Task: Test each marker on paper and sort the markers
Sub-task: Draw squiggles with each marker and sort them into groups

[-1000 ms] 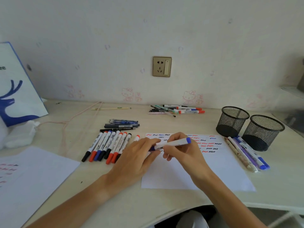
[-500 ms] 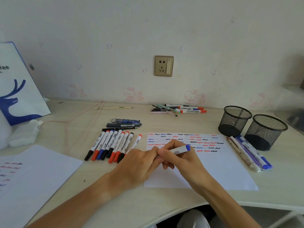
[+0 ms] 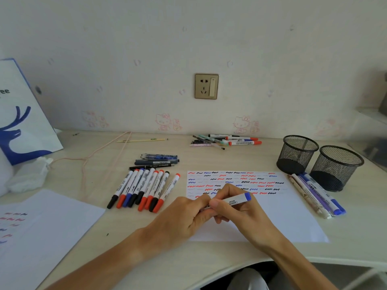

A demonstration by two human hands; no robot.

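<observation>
From the head camera, both hands meet over the test paper, which lies flat on the desk and is full of little red, blue and black squiggles. The right hand pinches the blue marker with its thumb and fingers curled round the barrel, the blue end pointing right. The left hand has its fingers curled at the other end, probably on the cap, but the cap is hidden. To the left, a row of markers lies side by side, likely the ones already sorted. More pens lie beside two mesh cups. Another pile of pens waits by the wall, maybe not tested yet.
</observation>
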